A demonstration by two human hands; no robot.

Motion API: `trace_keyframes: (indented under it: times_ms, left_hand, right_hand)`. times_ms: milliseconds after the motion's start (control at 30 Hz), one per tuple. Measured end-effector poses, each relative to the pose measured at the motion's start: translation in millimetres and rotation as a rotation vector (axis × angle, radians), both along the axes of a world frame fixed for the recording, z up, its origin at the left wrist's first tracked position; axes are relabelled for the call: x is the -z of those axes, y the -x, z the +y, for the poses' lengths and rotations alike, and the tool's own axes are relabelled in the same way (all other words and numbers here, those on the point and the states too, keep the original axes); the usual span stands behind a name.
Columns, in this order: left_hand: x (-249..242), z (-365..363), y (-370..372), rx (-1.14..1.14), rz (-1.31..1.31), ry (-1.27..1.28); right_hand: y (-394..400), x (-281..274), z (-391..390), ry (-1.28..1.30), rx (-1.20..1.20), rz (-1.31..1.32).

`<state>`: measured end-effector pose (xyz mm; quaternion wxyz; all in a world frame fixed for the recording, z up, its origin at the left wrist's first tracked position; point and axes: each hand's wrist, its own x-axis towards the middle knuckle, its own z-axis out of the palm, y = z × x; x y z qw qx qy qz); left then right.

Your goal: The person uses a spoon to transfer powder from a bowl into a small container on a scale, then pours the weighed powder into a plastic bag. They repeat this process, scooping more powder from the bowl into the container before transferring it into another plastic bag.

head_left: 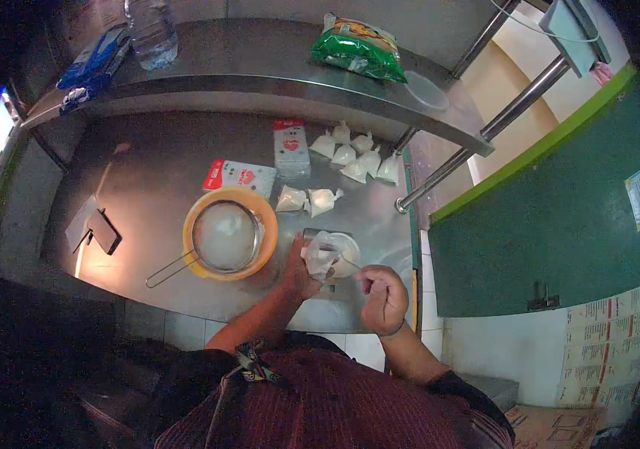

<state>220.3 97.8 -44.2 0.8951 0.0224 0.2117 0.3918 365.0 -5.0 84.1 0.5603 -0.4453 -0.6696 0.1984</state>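
Observation:
My left hand (301, 271) is closed around a clear plastic bag (321, 256), held upright with its mouth open. Just right of the bag is a round white container (353, 247), partly hidden behind it. In my right hand (384, 298), the fingers pinch the thin handle of a spoon (351, 263); its head points toward the container and bag, and I cannot make out what is on it. Two tied bags of pale powder (323, 201) lie just beyond. To the left, a wire-mesh strainer (224, 236) with white powder rests on an orange basin (268, 238).
Several more tied powder bags (366, 161) sit at the back right. Two red-and-white packs (291, 150) lie behind the basin. A dark phone-like object (104, 231) stands at left. Overhead, a metal shelf (253, 63) holds a green packet (357, 54) and a clear bottle (152, 36).

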Motion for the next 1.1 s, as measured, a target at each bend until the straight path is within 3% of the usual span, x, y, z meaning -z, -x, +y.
trace_keyframes:
  times_ms: [100, 300, 500, 667, 767, 867, 1100]
  left_hand:
    - [1, -1, 5, -0.004, -0.012, -0.065]
    - [7, -4, 9, -0.1, 0.069, 0.087]
    - [17, -9, 22, -0.112, -0.004, -0.057]
    - [17, -14, 29, -0.077, 0.034, -0.095]
    - [16, -11, 27, -0.054, 0.046, -0.06]
    - [16, -10, 26, -0.042, 0.08, -0.04]
    - [11, 0, 26, 0.023, 0.169, -0.112]
  right_hand:
    - [0, 4, -1, -0.077, 0.046, 0.126]
    - [-5, 10, 7, -0.151, 0.202, 0.314]
    - [-16, 26, 10, -0.068, 0.35, 0.377]
    - [-36, 87, 12, 0.213, 0.324, 0.023]
    - [-36, 110, 15, 0.06, 0.219, -0.188]
    - [-35, 106, 9, 0.125, 0.094, -0.398]
    - [-26, 114, 5, 0.313, -0.045, -0.406]
